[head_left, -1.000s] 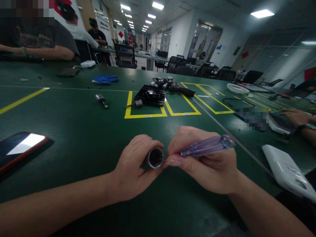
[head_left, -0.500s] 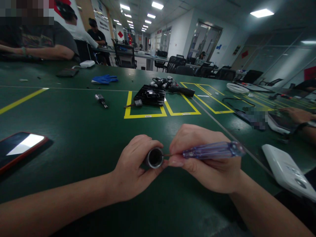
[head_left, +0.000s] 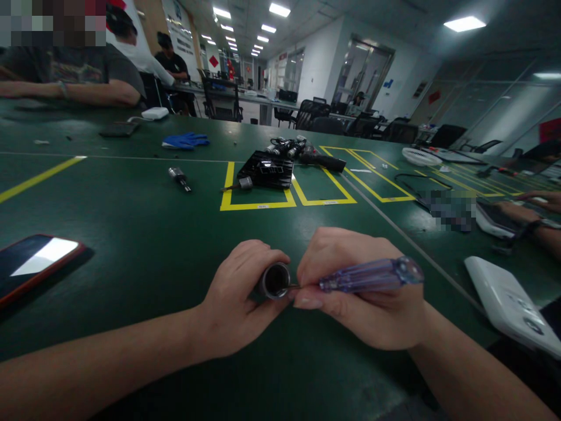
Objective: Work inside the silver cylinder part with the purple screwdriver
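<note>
My left hand (head_left: 239, 298) is closed around a short metal tube (head_left: 264, 282), its open round end turned toward me. In my right hand (head_left: 363, 310) lies a screwdriver (head_left: 372, 276) with a clear purple handle, gripped between thumb and fingers. Its thin shaft points left, and the tip reaches over the near rim into the mouth of the tube. How deep the tip goes cannot be seen. Both hands are above the green table (head_left: 175, 263), close together.
Ahead lie a small metal part (head_left: 179, 179), a black ribbed tray (head_left: 269, 169), a black-handled tool (head_left: 324, 161) and a blue glove (head_left: 186, 141). A phone (head_left: 37, 263) is at left, a white device (head_left: 511, 301) at right. Another person's hand (head_left: 517, 215) rests far right.
My right hand has shifted slightly left and tilted the screwdriver, bringing its tip from beside the tube's rim into the opening. My left hand keeps its hold, nearly still.
</note>
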Tool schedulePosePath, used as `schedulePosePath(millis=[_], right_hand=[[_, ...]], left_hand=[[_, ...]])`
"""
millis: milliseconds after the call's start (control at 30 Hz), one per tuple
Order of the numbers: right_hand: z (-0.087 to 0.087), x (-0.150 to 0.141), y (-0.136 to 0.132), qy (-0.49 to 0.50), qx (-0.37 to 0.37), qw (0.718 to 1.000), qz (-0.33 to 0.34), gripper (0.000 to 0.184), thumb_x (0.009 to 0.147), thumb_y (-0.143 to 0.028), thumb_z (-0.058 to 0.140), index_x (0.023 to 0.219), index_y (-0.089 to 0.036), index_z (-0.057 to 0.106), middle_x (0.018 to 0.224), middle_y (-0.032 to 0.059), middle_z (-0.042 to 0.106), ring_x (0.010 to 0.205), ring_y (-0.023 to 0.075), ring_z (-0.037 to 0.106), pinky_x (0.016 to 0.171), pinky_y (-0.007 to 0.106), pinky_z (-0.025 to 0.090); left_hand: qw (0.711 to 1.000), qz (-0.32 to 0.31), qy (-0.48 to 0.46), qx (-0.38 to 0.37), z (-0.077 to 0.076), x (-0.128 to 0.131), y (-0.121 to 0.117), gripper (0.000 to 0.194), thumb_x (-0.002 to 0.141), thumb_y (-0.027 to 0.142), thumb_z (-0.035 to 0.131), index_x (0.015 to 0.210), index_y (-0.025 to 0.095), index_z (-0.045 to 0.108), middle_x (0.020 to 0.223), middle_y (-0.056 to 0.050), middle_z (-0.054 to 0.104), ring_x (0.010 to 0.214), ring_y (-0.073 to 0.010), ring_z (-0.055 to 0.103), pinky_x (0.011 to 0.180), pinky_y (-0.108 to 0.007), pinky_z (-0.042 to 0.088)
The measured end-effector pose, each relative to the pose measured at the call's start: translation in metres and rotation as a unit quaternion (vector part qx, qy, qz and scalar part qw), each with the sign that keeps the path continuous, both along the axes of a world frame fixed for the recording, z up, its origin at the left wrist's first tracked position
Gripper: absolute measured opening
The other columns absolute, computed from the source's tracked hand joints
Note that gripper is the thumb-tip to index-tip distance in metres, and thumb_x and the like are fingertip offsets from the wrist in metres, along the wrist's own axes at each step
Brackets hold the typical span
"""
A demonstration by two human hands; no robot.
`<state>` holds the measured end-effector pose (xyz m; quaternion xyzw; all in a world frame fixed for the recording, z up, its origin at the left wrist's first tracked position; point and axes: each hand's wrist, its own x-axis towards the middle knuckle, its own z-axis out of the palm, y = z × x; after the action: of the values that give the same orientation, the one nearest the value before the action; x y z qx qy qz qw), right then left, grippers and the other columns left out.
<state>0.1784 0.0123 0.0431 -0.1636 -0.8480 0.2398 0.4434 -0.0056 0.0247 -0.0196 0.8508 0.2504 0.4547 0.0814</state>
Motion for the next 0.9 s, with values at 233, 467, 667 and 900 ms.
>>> schedulePosePath(millis=[233,467,667,900], right_hand=[[-0.0013,0.0000,-0.0022,0.048,-0.037,0.998,-0.020,0.004,0.074,-0.005,0.061,0.075,-0.009,0.060,0.068,0.0041,0.061,0.064,0.0110,0.057,0.061,0.026,0.046],[-0.0039,0.0006,-0.0017,0.077,-0.017,0.995,-0.059,0.003,0.074,-0.005,0.061,0.076,-0.007,0.059,0.067,0.0044,0.059,0.060,0.0104,0.055,0.057,0.026,0.044],[-0.0036,-0.0009,-0.0015,0.036,-0.003,0.999,-0.039,0.003,0.074,-0.002,0.059,0.076,-0.005,0.060,0.068,0.0051,0.060,0.065,0.0098,0.054,0.063,0.026,0.045],[-0.0036,-0.0017,-0.0007,0.037,-0.013,0.999,-0.025,0.002,0.076,-0.007,0.060,0.075,-0.005,0.059,0.070,0.0060,0.061,0.065,0.0100,0.055,0.063,0.026,0.045]], left_hand=[[1.000,0.017,0.018,-0.014,0.0022,0.0013,-0.0011,0.017,0.084,0.030,0.054,0.094,0.018,0.049,0.079,-0.003,0.057,0.072,-0.0169,0.056,0.064,-0.032,0.047],[0.999,0.028,0.028,-0.033,0.0018,0.0015,-0.0026,0.017,0.081,0.027,0.058,0.093,0.017,0.051,0.080,-0.003,0.058,0.074,-0.0168,0.056,0.064,-0.031,0.046],[0.998,0.032,0.031,-0.041,0.0016,0.0017,-0.0017,0.015,0.082,0.028,0.056,0.091,0.017,0.052,0.079,-0.003,0.058,0.073,-0.0162,0.056,0.065,-0.031,0.046],[0.999,0.029,0.022,-0.039,0.0023,0.0015,-0.0019,0.014,0.081,0.030,0.056,0.089,0.018,0.053,0.079,-0.003,0.059,0.072,-0.0164,0.057,0.065,-0.031,0.047]])
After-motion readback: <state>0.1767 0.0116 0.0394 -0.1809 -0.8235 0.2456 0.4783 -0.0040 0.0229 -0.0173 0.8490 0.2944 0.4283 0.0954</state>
